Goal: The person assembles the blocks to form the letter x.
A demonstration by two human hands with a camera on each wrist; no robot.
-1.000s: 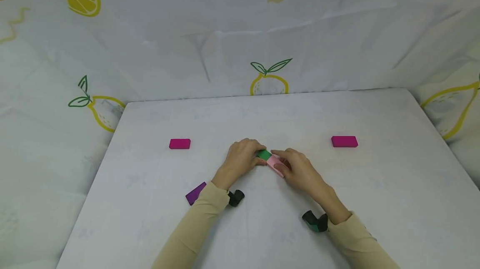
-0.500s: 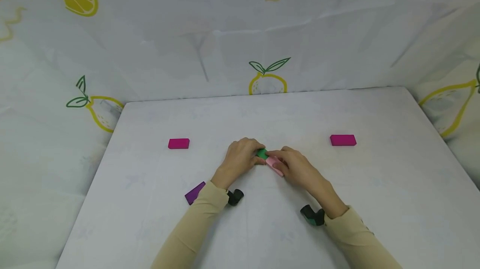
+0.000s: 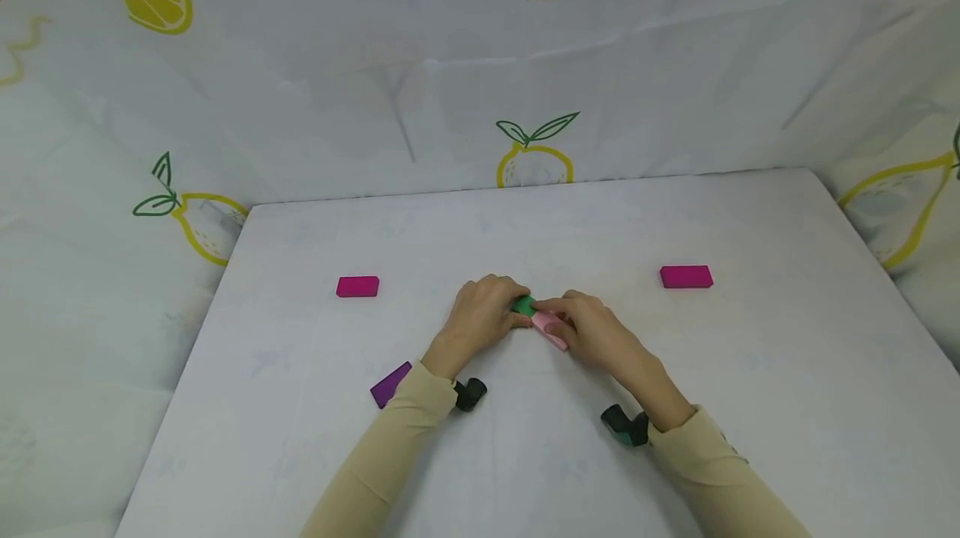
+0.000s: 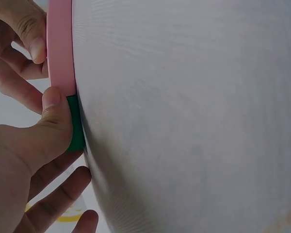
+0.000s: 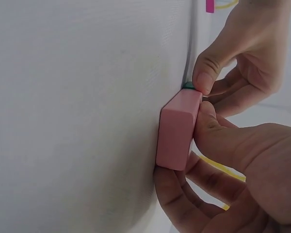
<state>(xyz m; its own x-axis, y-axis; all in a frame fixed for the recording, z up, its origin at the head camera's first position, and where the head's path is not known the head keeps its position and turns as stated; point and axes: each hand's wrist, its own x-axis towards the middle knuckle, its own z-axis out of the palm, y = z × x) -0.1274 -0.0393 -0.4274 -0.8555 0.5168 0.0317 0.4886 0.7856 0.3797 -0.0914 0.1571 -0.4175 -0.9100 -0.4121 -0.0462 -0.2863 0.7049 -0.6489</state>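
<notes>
In the middle of the table, a green block (image 3: 523, 305) and a light pink block (image 3: 550, 329) lie end to end at a slant. My left hand (image 3: 483, 311) grips the green one between thumb and fingers and covers much of it. From the other side, my right hand (image 3: 596, 329) pinches the pink block, its index finger reaching to where the two ends meet. The left wrist view has the pink block (image 4: 60, 48) lined up with the green block (image 4: 76, 124), the left thumb over their joint. Its plain end faces the right wrist camera.
Two magenta blocks lie farther back, one at left (image 3: 357, 287) and one at right (image 3: 686, 277). A purple block (image 3: 390, 385) is partly hidden by the left sleeve. Black wrist cameras jut from both cuffs. A lemon-print cloth (image 3: 337, 121) hangs behind the table.
My right index finger has moved left onto the joint and now covers part of the green block. The left hand keeps its grip, and the other blocks stay put.
</notes>
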